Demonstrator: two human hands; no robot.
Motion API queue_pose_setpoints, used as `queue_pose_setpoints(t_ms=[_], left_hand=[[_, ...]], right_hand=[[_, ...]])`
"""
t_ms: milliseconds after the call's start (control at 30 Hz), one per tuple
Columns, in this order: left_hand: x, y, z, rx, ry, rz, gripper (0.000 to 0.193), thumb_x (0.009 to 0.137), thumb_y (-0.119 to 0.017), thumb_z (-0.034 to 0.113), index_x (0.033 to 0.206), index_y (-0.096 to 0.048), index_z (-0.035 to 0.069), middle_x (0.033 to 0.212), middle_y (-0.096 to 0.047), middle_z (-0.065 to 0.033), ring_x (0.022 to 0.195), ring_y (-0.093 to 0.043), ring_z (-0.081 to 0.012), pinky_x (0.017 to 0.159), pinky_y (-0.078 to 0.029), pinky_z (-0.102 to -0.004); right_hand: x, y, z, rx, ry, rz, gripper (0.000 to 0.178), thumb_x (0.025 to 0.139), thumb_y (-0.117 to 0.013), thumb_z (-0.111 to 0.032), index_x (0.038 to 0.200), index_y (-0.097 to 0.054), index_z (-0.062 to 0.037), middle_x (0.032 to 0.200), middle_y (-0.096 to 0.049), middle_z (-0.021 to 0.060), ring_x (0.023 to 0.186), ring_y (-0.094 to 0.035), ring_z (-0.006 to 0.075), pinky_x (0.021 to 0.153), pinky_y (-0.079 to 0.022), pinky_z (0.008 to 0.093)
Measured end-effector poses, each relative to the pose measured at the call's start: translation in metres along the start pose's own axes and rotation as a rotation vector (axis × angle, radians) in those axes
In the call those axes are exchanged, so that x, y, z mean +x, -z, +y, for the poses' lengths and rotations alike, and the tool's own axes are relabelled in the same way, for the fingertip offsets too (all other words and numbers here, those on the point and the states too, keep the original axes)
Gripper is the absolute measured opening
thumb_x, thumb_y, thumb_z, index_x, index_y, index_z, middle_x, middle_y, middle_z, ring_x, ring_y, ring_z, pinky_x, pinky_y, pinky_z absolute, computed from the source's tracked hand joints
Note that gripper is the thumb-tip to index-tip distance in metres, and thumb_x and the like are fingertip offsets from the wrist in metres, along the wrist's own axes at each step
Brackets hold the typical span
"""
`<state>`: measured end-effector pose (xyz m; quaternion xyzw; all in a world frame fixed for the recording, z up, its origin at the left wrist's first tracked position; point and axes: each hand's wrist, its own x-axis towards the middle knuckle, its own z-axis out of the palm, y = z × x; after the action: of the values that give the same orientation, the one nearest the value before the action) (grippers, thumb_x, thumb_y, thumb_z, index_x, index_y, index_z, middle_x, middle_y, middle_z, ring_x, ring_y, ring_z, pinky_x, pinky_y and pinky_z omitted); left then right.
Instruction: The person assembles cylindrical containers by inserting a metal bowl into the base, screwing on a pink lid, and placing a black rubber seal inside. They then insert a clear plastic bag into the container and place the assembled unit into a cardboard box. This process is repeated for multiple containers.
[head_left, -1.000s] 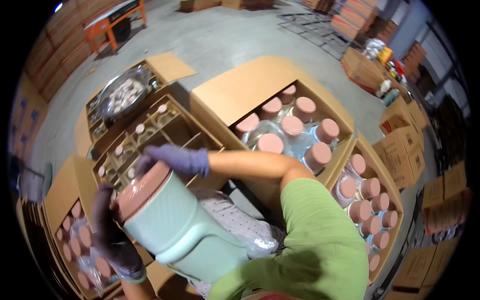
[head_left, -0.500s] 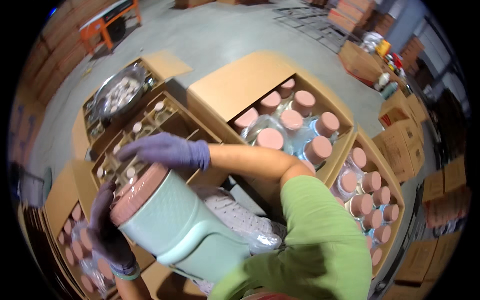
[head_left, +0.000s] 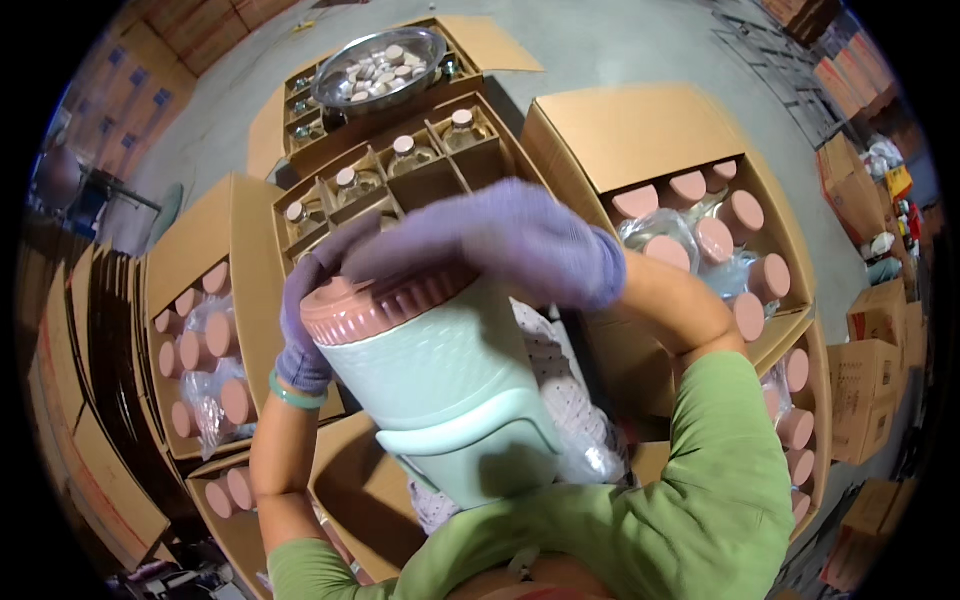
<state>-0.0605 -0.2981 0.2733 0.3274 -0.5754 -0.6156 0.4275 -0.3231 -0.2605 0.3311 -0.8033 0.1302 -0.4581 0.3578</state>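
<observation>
A large pale mint jug (head_left: 430, 365) with a moulded handle (head_left: 480, 425) leans against my body, its top tilted away and to the left. Its ribbed pink lid (head_left: 390, 318) sits on the mouth. Wearing a purple knit glove, my left hand (head_left: 308, 310) curls round the lid's left side. My right hand (head_left: 530, 240), gloved alike, lies across the top from the right, its fingers smeared by motion. Together the hands hide the lid's far edge. Speckled pale cloth (head_left: 555, 375) and crumpled clear plastic (head_left: 590, 455) show behind the jug.
Just beyond, a divided carton (head_left: 420, 195) holds clear bottles with pale caps. A metal bowl (head_left: 325, 95) of small caps rests on another carton behind. Open cartons of pink-lidded jugs stand left (head_left: 250, 215) and right (head_left: 640, 135). Flattened cardboard (head_left: 95, 400) is stacked far left.
The view has swung left and the jug stands more upright. My right hand has come down from above the lid onto its top; my left hand still clasps its left side.
</observation>
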Motion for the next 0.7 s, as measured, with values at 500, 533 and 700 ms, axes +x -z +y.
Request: queue_pose_setpoints(t_ms=[500,533,700], left_hand=[[0.026,-0.028,0.008,0.213,-0.142,-0.524,0.068,0.087,-0.060,0.015,0.147,-0.033,-0.005,0.145,-0.045,-0.0200,0.132,-0.048,-0.0291,0.112,-0.039,-0.0359],[0.025,-0.029,0.009,0.125,-0.123,-0.527,0.069,0.087,-0.059,0.016,0.147,-0.032,-0.005,0.145,-0.045,-0.0203,0.132,-0.048,-0.0291,0.112,-0.039,-0.0360],[0.017,-0.034,0.004,-0.287,0.005,-0.541,0.074,0.082,-0.054,0.021,0.147,-0.031,-0.006,0.143,-0.046,-0.0215,0.129,-0.050,-0.0292,0.111,-0.038,-0.0368]], right_hand=[[0.027,-0.013,0.011,-0.674,0.190,-0.394,0.034,0.091,-0.056,-0.012,0.124,-0.059,-0.0015,0.104,-0.066,0.0169,0.096,-0.065,0.0325,0.085,-0.054,0.0370],[0.035,0.002,0.007,-0.532,0.014,-0.476,0.032,0.093,-0.056,-0.012,0.123,-0.060,-0.0021,0.107,-0.066,0.0165,0.100,-0.065,0.0292,0.087,-0.053,0.0355],[0.062,0.029,-0.007,0.036,-0.635,-0.721,0.040,0.091,-0.064,-0.010,0.128,-0.055,-0.0012,0.115,-0.065,0.0067,0.102,-0.058,0.0118,0.093,-0.049,0.0297]])
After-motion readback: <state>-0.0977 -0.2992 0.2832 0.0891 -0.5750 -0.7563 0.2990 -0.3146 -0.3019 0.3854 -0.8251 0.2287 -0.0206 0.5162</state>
